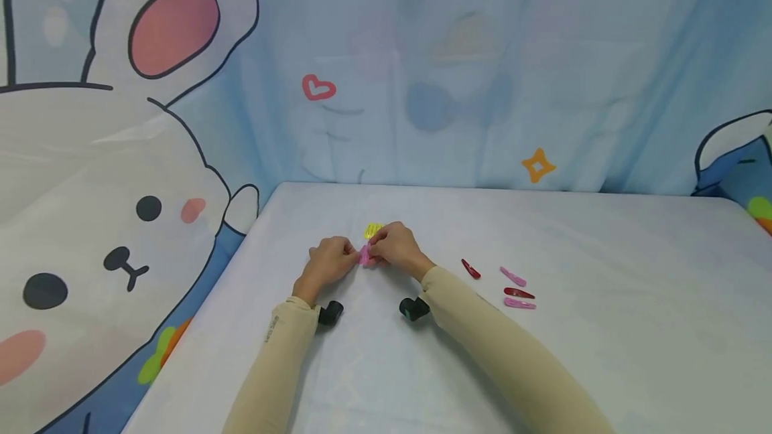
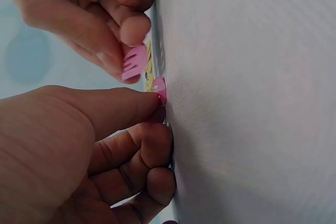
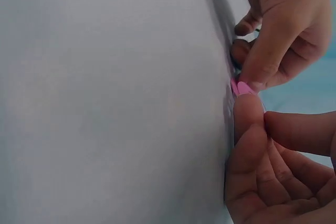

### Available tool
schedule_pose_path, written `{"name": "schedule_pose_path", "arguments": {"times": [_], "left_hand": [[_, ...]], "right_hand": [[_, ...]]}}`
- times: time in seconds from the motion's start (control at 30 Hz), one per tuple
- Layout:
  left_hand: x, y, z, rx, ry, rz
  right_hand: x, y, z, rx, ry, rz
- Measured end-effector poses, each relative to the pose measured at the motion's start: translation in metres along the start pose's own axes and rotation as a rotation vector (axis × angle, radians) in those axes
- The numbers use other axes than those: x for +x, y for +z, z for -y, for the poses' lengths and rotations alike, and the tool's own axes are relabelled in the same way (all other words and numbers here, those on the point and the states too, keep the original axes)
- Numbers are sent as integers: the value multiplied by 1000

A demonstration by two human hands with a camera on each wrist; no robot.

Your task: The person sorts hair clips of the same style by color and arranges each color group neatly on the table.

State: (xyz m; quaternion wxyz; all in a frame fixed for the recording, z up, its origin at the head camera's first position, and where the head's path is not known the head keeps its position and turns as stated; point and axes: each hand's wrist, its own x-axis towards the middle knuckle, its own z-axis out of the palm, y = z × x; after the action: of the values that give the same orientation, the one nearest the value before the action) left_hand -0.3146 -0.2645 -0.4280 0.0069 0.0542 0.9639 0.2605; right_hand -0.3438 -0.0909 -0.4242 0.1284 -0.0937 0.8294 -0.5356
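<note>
Both hands meet near the far middle of the white table. The right hand (image 1: 395, 246) pinches a pink slotted piece (image 2: 134, 62) between thumb and finger, its tines showing in the left wrist view. With thumb and fingertip, the left hand (image 1: 332, 260) pinches a second small pink piece (image 2: 161, 88) down at the table surface. Fingers cover much of both pink pieces. A small yellow piece with dark marks (image 1: 372, 229) lies just beyond the hands.
To the right lie a red hair clip (image 1: 470, 269), a pink hair clip (image 1: 512, 276), another red hair clip (image 1: 519, 293) and another pink hair clip (image 1: 519, 303). A patterned blue curtain (image 1: 374, 139) hangs behind the table (image 1: 603, 353). Black wrist cameras (image 1: 413, 309) sit under both wrists.
</note>
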Motion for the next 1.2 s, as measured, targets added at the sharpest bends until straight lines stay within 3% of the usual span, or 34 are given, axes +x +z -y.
{"name": "schedule_pose_path", "arguments": {"times": [0.2, 0.53, 0.93, 1.2], "left_hand": [[1, 1, -1, 3, -20, 15], [1, 1, 0, -13, -16, 13], [1, 2, -1, -4, -19, 16], [1, 2, -1, 1, -30, 23]], "right_hand": [[6, 5, 2, -86, 16, -14], [8, 6, 6, -5, 94, -28], [10, 10, 6, -51, 95, -46], [6, 8, 3, 8, 71, -34]]}}
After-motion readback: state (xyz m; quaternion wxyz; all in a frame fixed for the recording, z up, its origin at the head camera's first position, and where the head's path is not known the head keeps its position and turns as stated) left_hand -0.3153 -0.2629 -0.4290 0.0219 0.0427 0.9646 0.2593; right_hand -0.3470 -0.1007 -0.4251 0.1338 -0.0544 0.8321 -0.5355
